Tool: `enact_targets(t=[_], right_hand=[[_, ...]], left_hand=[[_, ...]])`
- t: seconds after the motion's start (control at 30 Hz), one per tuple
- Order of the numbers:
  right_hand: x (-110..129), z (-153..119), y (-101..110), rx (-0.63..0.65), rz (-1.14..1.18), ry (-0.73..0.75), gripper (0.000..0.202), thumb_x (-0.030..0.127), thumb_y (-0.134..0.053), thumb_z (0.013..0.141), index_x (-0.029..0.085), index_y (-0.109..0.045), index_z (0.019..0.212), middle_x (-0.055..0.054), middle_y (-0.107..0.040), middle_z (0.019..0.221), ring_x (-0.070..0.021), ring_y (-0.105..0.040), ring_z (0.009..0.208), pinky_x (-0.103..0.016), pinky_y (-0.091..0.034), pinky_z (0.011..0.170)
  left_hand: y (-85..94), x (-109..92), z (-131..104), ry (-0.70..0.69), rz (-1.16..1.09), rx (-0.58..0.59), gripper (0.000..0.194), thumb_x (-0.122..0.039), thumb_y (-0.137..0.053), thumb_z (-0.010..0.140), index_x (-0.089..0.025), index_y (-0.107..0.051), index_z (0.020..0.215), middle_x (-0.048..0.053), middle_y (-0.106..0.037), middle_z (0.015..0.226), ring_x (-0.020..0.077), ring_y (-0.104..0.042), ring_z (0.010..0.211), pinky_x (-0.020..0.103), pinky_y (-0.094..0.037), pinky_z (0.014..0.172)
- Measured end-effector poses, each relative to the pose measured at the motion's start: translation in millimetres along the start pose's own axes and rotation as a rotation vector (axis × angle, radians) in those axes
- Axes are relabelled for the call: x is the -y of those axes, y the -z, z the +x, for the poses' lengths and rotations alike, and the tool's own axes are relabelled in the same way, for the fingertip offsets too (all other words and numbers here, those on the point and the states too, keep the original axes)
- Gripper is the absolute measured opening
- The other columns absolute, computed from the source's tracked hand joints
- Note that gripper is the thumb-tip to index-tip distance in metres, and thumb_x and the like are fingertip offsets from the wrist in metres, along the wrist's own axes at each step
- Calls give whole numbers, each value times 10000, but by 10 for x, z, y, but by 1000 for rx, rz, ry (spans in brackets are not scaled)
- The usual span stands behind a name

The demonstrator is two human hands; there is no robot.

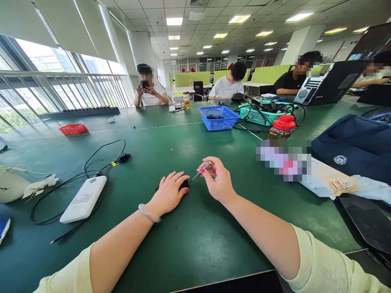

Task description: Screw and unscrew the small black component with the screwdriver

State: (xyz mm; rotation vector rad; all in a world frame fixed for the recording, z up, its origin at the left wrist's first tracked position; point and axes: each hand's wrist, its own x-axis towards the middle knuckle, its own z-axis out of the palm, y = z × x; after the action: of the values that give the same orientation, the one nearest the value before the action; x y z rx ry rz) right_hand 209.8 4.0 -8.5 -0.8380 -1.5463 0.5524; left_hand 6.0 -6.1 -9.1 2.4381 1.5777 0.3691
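Note:
On the green table, my left hand [171,191] lies over a small black object [185,184], its fingers wrapped across it and holding it down. Most of that object is hidden under the palm and fingers. My right hand [219,179] grips a small screwdriver [207,166] between thumb and fingers. The screwdriver slants down to the left, and its thin tip is at the right end of the black object. Whether the tip touches it is too small to tell.
A white power bank [84,199] with black cables lies at the left, near a red tray [73,129]. Ahead stand a blue basket [219,119], a green basket [259,115] with cables and a red-lidded jar [281,127]. A dark bag [354,142] is at the right. People sit across the table.

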Motion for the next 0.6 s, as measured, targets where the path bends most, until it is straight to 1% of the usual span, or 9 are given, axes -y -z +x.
enact_targets(t=[0.1,0.17,0.23,0.3,0.37,0.4,0.47,0.53,0.6], right_hand=[[4,1,9,-12,16,-7,198,328,-546,959,246,-526,1138,-39,-694,912,-171,-720,809,-346,-649,777],[9,2,9,-9,18,-1,201,313,-544,957,245,-528,1145,-35,-694,899,-170,-721,802,-346,-648,771],[13,1,9,-3,16,8,201,301,-541,954,245,-529,1147,-33,-694,893,-170,-723,800,-344,-648,767],[14,1,9,1,16,15,197,295,-538,952,247,-529,1143,-30,-692,885,-170,-725,799,-341,-648,762],[12,1,10,1,14,17,197,290,-535,953,248,-530,1144,-31,-692,888,-170,-725,801,-340,-648,760],[9,1,10,2,13,17,198,288,-535,953,247,-531,1146,-32,-692,892,-169,-725,802,-341,-648,762],[1,-1,7,4,13,19,201,283,-537,952,245,-534,1149,-33,-692,897,-167,-725,801,-339,-647,766],[-8,-4,2,11,14,23,207,277,-543,947,244,-537,1152,-31,-690,899,-164,-725,801,-333,-646,768],[-15,-9,-4,21,10,27,215,271,-549,943,245,-538,1156,-27,-690,902,-159,-724,799,-330,-645,773]], left_hand=[[-20,80,48,11,4,-69,362,-339,-419,1020,-276,-586,1335,85,-532,1509,304,-391,1464,598,-310,1185],[0,188,73,22,14,-98,355,-315,-402,1019,-239,-588,1312,103,-577,1451,283,-449,1417,552,-349,1173],[45,341,89,54,40,-112,370,-296,-381,1014,-198,-574,1314,127,-611,1386,273,-519,1341,509,-390,1147],[115,540,91,136,88,-109,396,-297,-367,1008,-165,-558,1329,141,-614,1363,275,-559,1283,466,-413,1127],[210,776,75,288,141,-134,407,-312,-378,999,-182,-550,1344,124,-596,1392,269,-546,1301,435,-411,1130],[264,903,59,354,157,-154,422,-308,-377,992,-171,-543,1355,138,-594,1391,283,-541,1306,448,-410,1129],[378,1153,19,468,184,-198,459,-281,-354,980,-104,-534,1363,213,-564,1405,345,-484,1364,518,-388,1133],[483,1372,-20,581,211,-250,497,-250,-335,969,-31,-512,1378,285,-489,1460,415,-381,1436,611,-324,1151],[566,1536,-38,655,225,-285,531,-219,-329,956,38,-476,1397,333,-425,1494,427,-318,1476,607,-284,1180]])
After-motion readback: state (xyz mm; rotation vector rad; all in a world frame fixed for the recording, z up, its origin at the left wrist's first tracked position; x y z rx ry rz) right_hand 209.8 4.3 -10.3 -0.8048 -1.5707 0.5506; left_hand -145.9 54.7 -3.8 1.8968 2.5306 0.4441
